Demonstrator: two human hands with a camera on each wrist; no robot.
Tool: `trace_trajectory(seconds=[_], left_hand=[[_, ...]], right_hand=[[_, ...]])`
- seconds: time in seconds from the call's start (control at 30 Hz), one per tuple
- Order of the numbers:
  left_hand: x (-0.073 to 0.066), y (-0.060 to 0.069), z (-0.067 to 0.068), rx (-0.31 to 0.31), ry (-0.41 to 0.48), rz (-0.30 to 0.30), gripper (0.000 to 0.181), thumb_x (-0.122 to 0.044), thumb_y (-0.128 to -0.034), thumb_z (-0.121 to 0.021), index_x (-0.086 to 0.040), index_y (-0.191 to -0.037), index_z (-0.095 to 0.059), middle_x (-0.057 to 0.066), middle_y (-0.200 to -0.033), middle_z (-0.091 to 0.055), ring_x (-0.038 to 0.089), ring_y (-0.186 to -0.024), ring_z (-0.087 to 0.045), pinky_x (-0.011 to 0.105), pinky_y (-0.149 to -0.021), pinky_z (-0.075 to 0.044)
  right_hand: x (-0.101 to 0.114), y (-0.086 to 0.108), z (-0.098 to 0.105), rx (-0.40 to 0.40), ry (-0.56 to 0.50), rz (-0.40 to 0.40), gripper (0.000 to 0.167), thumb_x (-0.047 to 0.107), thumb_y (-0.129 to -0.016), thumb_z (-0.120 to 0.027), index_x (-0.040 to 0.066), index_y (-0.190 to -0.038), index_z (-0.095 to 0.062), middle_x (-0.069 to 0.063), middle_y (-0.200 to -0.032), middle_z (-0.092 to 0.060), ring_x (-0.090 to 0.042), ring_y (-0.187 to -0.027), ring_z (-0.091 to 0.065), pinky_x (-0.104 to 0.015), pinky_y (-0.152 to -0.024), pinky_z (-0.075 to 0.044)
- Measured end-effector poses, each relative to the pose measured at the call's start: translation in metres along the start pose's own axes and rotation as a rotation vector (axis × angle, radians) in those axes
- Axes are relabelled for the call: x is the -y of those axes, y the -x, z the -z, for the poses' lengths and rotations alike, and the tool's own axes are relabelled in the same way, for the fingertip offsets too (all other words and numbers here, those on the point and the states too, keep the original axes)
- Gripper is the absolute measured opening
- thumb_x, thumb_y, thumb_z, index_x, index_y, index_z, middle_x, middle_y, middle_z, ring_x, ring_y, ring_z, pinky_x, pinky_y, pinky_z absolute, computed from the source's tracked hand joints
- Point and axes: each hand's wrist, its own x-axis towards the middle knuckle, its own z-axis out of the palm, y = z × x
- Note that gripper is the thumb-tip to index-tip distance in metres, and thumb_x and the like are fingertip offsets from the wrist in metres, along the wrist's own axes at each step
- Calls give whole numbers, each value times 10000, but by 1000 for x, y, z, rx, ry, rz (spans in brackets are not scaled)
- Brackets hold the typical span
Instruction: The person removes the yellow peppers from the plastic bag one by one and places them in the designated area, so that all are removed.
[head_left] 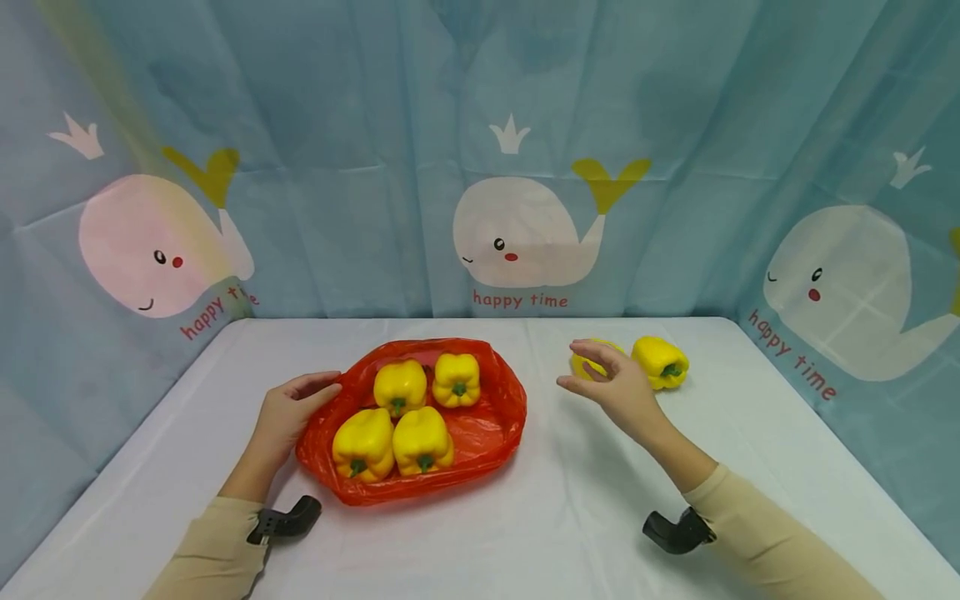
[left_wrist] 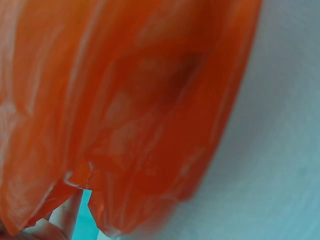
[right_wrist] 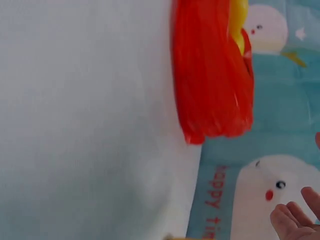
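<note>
A red plastic bag [head_left: 483,437] lies with its mouth spread wide on the table, and several yellow bell peppers [head_left: 423,437] sit inside it, stems mostly toward me. My left hand [head_left: 285,417] pinches the bag's left rim; in the left wrist view the bag [left_wrist: 150,125] covers most of that hand, leaving a bit of the fingers [left_wrist: 62,220] showing. To the right, my right hand [head_left: 630,400] is held above the table with thumb and fingers apart and nothing between them. Behind it are two more yellow bell peppers [head_left: 658,362], one partly hidden by the fingers.
A white cloth [head_left: 555,517] covers the table. Blue curtains [head_left: 360,233] printed with whales stand around the back and sides. Each wrist carries a black camera mount [head_left: 678,532].
</note>
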Motion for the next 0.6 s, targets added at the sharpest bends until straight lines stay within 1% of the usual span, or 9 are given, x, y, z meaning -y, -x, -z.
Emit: trace_trajectory(seconds=[0.1,0.23,0.37,0.5,0.6], left_hand=[[0,0,-1,0,-6,3,653,-522,-926,-635,-78,-1398,-560,99,-1383,-589,26,-1107,-522,76,-836,-509],[0,-1,-1,1,-10,7,657,-532,-925,-630,-86,-1402,-559,157,-1435,-545,107,-1184,-517,74,-836,-507],[1,-2,-1,3,-5,14,659,-534,-925,-629,-89,-1406,-554,168,-1450,-529,164,-1234,-506,80,-835,-511],[1,-2,-1,3,-3,10,657,-533,-924,-631,-91,-1404,-557,167,-1448,-531,169,-1238,-509,88,-838,-517],[2,-1,-1,0,-5,7,653,-529,-925,-632,-87,-1401,-560,169,-1445,-533,163,-1231,-512,91,-838,-519]], right_hand=[[3,3,-13,36,-15,-3,609,250,-840,-805,56,-1364,-564,-127,-1463,-520,-318,-1383,-489,-377,-1067,-438],[8,6,-28,73,-33,-22,617,277,-833,-810,82,-1365,-568,-117,-1456,-535,-314,-1383,-486,-412,-1081,-434],[13,8,-41,107,-79,-35,587,261,-845,-798,79,-1357,-575,-115,-1435,-556,-303,-1370,-495,-438,-1088,-437],[18,9,-54,148,-119,-67,557,239,-854,-784,82,-1349,-581,-100,-1413,-577,-284,-1353,-516,-421,-1065,-472],[21,9,-63,173,-126,-95,566,251,-859,-776,76,-1357,-573,-104,-1403,-586,-285,-1347,-521,-419,-1055,-488]])
